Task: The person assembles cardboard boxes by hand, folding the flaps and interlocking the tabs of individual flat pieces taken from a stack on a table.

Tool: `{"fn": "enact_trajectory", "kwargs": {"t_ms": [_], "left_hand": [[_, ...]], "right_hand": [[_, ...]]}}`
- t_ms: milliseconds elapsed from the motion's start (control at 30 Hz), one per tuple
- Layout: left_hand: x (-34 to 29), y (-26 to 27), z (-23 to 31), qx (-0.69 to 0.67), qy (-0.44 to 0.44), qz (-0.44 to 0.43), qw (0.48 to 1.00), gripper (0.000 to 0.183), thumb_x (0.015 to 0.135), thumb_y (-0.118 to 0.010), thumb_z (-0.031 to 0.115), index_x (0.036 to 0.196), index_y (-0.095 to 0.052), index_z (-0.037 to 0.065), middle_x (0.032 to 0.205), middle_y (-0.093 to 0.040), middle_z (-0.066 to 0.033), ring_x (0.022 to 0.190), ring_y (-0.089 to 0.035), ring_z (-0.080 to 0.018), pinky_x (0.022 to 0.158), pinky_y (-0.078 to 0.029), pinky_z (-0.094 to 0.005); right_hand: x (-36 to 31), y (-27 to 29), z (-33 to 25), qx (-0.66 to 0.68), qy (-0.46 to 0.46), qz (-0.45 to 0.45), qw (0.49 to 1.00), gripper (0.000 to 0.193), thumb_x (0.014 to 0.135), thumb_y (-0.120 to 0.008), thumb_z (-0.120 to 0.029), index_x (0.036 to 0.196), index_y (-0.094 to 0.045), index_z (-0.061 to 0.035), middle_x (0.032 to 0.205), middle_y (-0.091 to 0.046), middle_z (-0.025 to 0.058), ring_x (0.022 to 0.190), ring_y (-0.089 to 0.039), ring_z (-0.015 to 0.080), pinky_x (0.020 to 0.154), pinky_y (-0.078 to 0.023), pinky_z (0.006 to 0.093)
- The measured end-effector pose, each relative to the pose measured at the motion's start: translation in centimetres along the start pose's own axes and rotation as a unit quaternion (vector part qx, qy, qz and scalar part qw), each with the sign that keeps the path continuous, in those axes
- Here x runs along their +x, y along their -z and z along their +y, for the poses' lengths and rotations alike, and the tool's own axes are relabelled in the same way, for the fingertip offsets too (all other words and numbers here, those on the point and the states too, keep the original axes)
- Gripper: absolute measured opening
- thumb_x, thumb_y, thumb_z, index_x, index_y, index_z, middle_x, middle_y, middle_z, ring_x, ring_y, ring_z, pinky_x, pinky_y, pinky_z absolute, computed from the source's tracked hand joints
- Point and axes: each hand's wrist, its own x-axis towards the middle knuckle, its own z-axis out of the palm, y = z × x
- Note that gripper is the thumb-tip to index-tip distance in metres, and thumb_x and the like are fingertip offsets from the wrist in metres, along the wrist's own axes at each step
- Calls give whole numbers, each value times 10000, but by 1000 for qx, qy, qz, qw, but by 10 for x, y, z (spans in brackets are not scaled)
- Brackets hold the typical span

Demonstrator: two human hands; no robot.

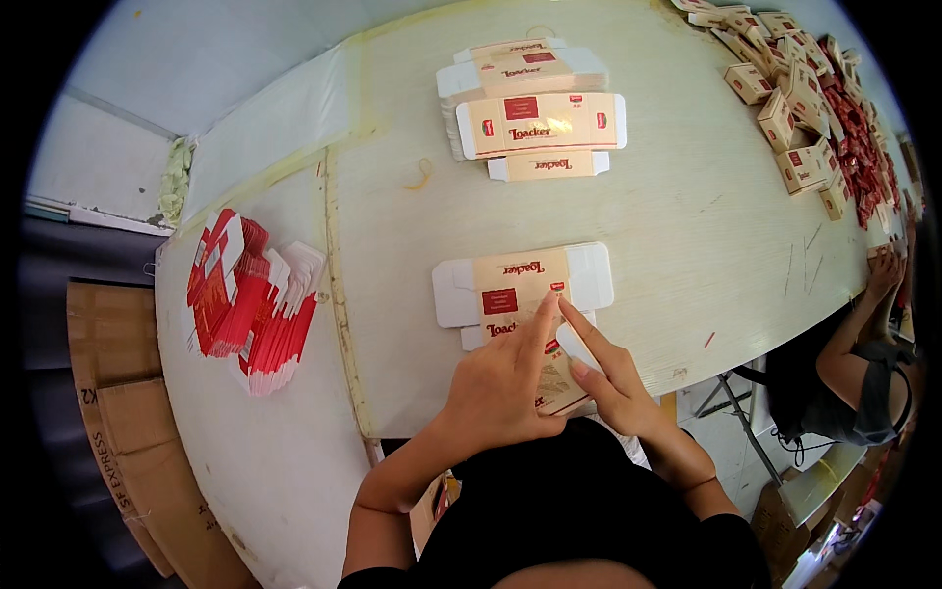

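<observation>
An unfolded cream carton [523, 277] with red print and white side flaps lies near the table's front edge. My left hand [500, 385] is over its near part, index finger stretched along the print and thumb at the near edge. My right hand [620, 385] pinches a white flap on the carton's right side between thumb and fingers. The index fingertips of both hands almost meet. My hands hide part of the carton's near half, and the undersides of my left fingers are out of sight.
Flat cream cartons [542, 123] are stacked at the far middle. Bundled red-and-white cartons [257, 304] lie to the left. At the far right, folded boxes [805, 169] pile beside small red packets [861, 162], near another person's arm [859, 329]. Brown cardboard [147, 432] stands beyond the left edge.
</observation>
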Motion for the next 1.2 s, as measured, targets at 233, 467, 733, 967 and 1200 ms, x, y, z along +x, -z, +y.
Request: {"fn": "enact_trajectory", "kwargs": {"t_ms": [233, 467, 733, 967, 1200], "left_hand": [[-5, -2, -6, -1, -25, 22, 999, 1133, 500, -812, 275, 1446, -249, 4, 1113, -606, -137, 882, -630, -265, 686, -526, -348], [-6, -4, -3, 22, -21, 29, 999, 1088, 532, -801, 278, 1421, -263, -44, 1150, -601, -163, 908, -642, -277, 700, -533, -352], [-1, -19, 0, 65, 4, 65, 996, 1011, 628, -781, 379, 1381, -287, -80, 1180, -581, -155, 960, -626, -294, 732, -530, -359], [-1, -35, 10, 72, 26, 46, 996, 1076, 616, -804, 398, 1373, -245, -123, 1191, -541, -228, 966, -623, -323, 750, -535, -367], [16, -23, 15, -49, 37, -52, 997, 1180, 571, -850, 437, 1420, -202, -64, 1344, -388, -256, 1235, -426, -391, 981, -416, -437]], "right_hand": [[-1, 6, -4, 30, 6, -23, 999, 578, 924, -360, -70, 1478, -209, -6, 1442, -372, 247, 1340, -369, 334, 1093, -252, 346], [-1, 4, -1, 8, 42, -37, 998, 587, 914, -387, -79, 1470, -221, 11, 1462, -326, 259, 1357, -339, 360, 1104, -254, 370], [-1, -13, 23, -149, 139, 73, 976, 613, 874, -565, -157, 1407, -327, 29, 1375, -406, 281, 1229, -451, 434, 1016, -392, 406], [-4, 5, 7, -167, 19, -17, 986, 579, 871, -547, -81, 1413, -352, -16, 1310, -473, 245, 1156, -496, 441, 961, -436, 410], [-6, 49, 46, -54, 54, 0, 997, 532, 949, -472, -142, 1444, -317, -20, 1395, -447, 179, 1329, -378, 300, 1074, -316, 395]]}}
